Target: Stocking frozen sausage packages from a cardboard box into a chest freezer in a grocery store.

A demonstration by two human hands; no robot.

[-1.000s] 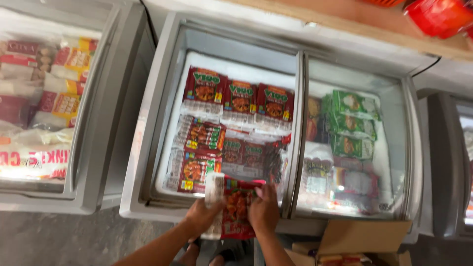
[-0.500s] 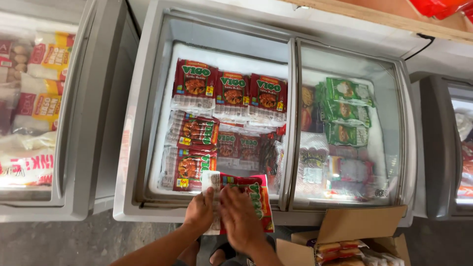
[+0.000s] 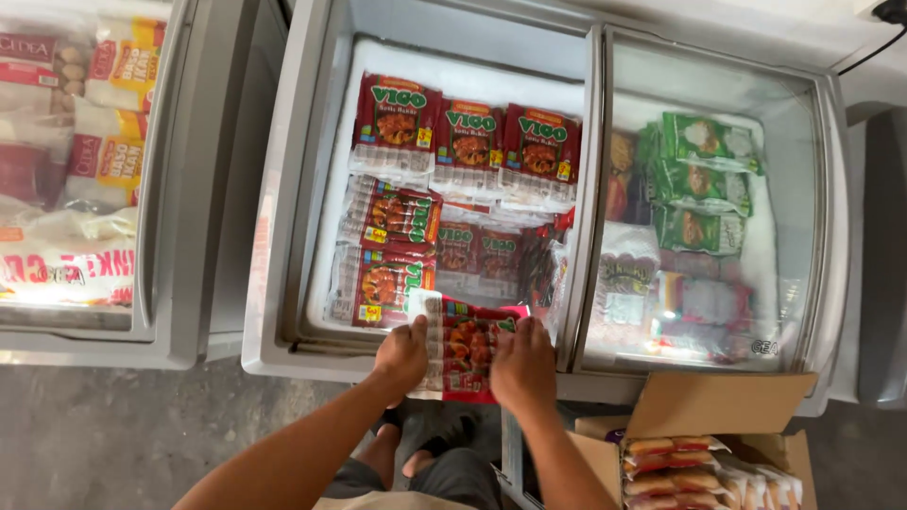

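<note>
Left hand (image 3: 402, 357), right hand (image 3: 522, 366); fingers closed on red sausage packet (image 3: 465, 351).

The carton (image 3: 704, 444) ran off the bottom edge. Frosted glass (image 3: 704, 203) blurred the packs (image 3: 704, 184) beneath. The hands hid the packet's (image 3: 465, 345) lower corners.
</note>
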